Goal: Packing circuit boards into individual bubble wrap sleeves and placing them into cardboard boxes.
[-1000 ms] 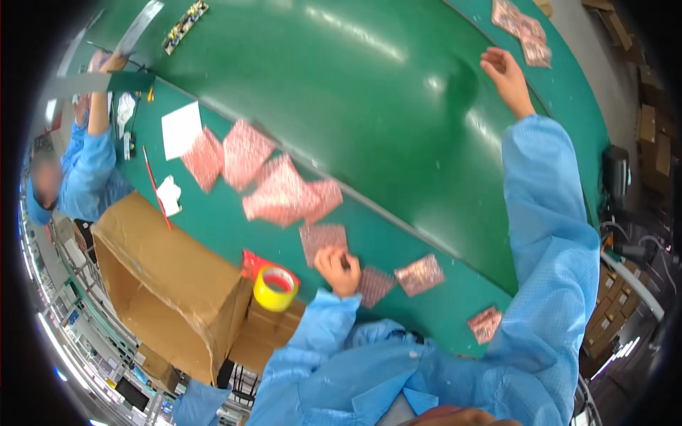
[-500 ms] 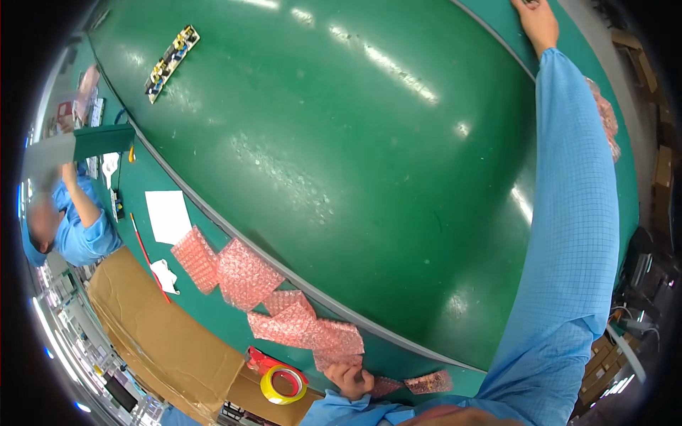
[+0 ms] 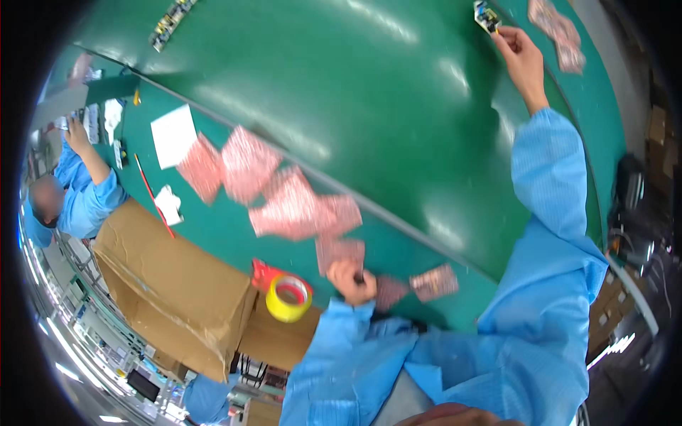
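My right arm reaches out to the far right, where my right hand (image 3: 524, 60) pinches the near end of a small circuit board (image 3: 486, 18) over the green surface. Near my body my left hand (image 3: 353, 282) has its fingers curled at the near edge of a pink bubble-wrap bag (image 3: 339, 253), seemingly gripping it. Its fingertips are partly hidden, and a small dark spot shows between them. Several more pink bubble-wrap bags (image 3: 284, 206) lie overlapping up to the left. A single pink piece (image 3: 434, 282) rests right of the left hand.
A long board with components (image 3: 170, 25) lies far left on the green surface (image 3: 320, 92), bordered by a grey rail (image 3: 398, 224). Yellow tape (image 3: 288, 297), a cardboard box (image 3: 167, 277), white paper (image 3: 173, 136) and a red stick (image 3: 153, 195) are at left. A co-worker (image 3: 82, 181) sits beyond.
The view has tilted, so the bench things sit higher in it. My right hand, earlier cut off at the top edge, now shows fully with the circuit board. My left hand stays by the bag.
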The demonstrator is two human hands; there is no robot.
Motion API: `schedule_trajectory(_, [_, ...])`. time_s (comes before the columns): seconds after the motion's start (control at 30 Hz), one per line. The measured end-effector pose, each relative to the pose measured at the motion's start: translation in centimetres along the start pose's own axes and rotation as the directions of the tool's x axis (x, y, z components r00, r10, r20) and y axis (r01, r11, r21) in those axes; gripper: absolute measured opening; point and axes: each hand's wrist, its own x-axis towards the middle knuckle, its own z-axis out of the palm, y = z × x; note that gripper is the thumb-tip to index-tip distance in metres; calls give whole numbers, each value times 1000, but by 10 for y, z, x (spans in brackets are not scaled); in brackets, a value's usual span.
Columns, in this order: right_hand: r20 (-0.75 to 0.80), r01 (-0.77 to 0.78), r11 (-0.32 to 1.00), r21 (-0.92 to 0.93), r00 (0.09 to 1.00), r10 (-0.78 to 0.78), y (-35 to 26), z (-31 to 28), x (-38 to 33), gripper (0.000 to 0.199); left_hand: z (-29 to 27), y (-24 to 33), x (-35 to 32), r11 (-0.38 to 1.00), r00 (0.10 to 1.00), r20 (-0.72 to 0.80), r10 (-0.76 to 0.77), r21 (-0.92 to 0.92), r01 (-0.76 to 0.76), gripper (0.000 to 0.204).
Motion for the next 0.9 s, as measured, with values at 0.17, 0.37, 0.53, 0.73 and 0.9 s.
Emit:
schedule_trajectory(0.17, [348,-469,851,233,858,378,-50,-100,-274,21,17,9,1,993,994,-96,46,-102,-56,30])
schedule_trajectory(0.37, [392,-751,533,391,659,642,-68,-135,-561,18,1,-7,-1,981,982,-102,160,-92,-170,26])
schedule_trajectory(0.53, [272,-337,942,-8,905,326,-50,-125,-637,19,-10,-14,9,973,981,-8,196,-124,-195,19])
schedule_trajectory(0.73, [155,-470,880,-72,866,475,-18,-123,-704,32,-32,63,-61,835,837,10,548,60,-547,20])
schedule_trajectory(0.9, [-114,-555,826,94,818,563,-32,-87,-711,56,-24,48,-130,906,810,416,413,-280,-318,24])
